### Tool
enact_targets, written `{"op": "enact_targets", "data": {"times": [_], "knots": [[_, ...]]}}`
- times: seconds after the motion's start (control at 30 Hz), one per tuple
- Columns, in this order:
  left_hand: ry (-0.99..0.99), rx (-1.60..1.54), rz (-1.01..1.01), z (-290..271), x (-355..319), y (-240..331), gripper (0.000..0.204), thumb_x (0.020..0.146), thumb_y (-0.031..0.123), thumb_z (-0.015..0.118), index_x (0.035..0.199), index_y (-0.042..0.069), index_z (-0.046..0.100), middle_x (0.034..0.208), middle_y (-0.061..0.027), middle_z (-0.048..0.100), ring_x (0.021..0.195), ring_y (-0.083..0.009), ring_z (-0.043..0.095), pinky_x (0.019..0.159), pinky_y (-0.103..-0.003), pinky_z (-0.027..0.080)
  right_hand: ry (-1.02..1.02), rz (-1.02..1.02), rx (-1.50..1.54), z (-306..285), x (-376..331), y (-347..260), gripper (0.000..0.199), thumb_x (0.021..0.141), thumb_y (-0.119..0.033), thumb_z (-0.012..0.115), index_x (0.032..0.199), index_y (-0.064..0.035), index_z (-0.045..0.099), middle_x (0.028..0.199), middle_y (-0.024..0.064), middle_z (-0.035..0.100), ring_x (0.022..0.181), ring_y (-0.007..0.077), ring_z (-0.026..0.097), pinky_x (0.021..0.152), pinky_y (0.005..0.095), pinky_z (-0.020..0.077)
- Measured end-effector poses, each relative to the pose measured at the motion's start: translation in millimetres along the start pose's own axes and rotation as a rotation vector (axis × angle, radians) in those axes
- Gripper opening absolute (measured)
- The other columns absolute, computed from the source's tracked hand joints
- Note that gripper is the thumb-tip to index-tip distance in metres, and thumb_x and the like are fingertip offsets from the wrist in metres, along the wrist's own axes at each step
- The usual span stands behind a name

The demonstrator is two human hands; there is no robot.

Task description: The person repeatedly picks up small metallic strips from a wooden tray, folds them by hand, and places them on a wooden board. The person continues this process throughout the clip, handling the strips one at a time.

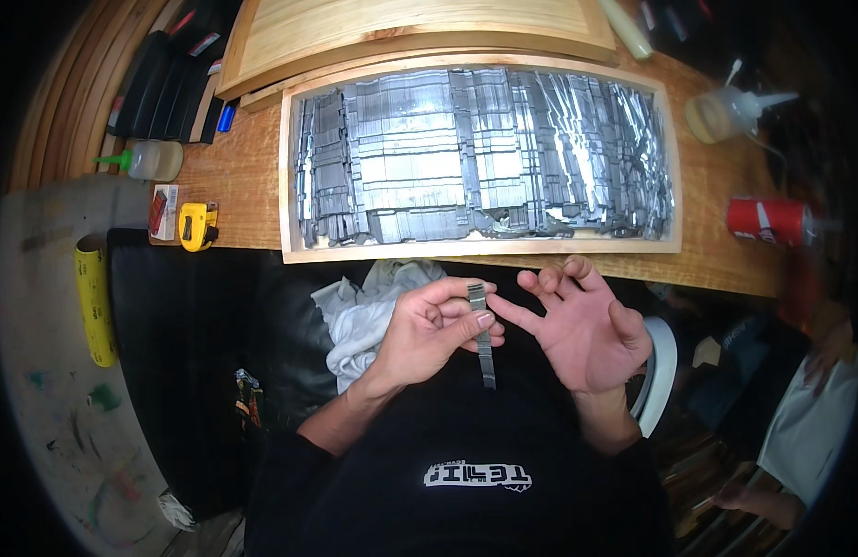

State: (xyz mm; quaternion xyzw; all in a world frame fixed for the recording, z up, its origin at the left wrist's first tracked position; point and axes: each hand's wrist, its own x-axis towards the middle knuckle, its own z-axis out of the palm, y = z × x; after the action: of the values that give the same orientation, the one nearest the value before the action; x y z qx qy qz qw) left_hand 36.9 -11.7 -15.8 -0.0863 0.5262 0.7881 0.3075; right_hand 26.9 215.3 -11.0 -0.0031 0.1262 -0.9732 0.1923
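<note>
A wooden workbench runs across the upper part of the view, its grain warm orange-brown, and a shallow wooden tray sits on it, packed edge to edge with rows of flat grey metal strips. Behind the tray lies a pale wooden frame. Below the bench edge, over the person's dark lap, the left hand pinches a narrow grey metal strip between thumb and fingers, holding it upright with its lower end hanging free. The right hand is open and grasps nothing, palm up, fingers loosely spread, its index fingertip touching the strip just beside the left thumb. A crumpled grey-white cloth lies just left of the left hand. On the bench to the left stand a clear glue bottle with a green nozzle and a yellow tape measure; to the right are a second glue bottle with a white nozzle and a red drink can lying on its side. At far left, a yellow roll rests beside a paint-flecked grey floor.
</note>
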Motion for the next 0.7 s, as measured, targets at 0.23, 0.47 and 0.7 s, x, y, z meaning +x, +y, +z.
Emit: {"op": "enact_targets", "data": {"times": [0.23,0.47,0.7], "knots": [[-0.003,0.027,0.044,-1.4,0.5,3.2,0.035,0.104,0.005,0.067,0.138,-0.001,0.060,0.105,-0.0157,0.079,0.094,-0.0224,0.079,0.072,-0.025,0.062,-0.028,-0.009,0.005,2.6,3.7,-0.5,0.052,0.099,-0.029,0.062,0.138,0.0027,0.046,0.134,0.0211,0.056,0.146,0.0406,0.043,0.123,0.0775,0.0166],[-0.020,0.015,0.060,-1.5,0.1,0.2,0.036,0.104,0.006,0.068,0.138,0.000,0.060,0.107,-0.0109,0.079,0.096,-0.0182,0.078,0.074,-0.023,0.059,0.008,-0.008,0.027,4.1,7.0,1.8,0.048,0.100,-0.030,0.060,0.135,0.0014,0.049,0.130,0.0195,0.058,0.146,0.0399,0.043,0.123,0.0774,0.0169],[-0.017,0.017,0.080,-0.5,0.7,0.1,0.036,0.103,0.004,0.068,0.137,-0.003,0.061,0.105,-0.0160,0.079,0.094,-0.0230,0.079,0.072,-0.026,0.063,0.004,-0.014,-0.001,7.1,4.9,-1.3,0.047,0.100,-0.033,0.060,0.132,0.0014,0.052,0.130,0.0181,0.059,0.144,0.0388,0.045,0.124,0.0767,0.0170]]}}
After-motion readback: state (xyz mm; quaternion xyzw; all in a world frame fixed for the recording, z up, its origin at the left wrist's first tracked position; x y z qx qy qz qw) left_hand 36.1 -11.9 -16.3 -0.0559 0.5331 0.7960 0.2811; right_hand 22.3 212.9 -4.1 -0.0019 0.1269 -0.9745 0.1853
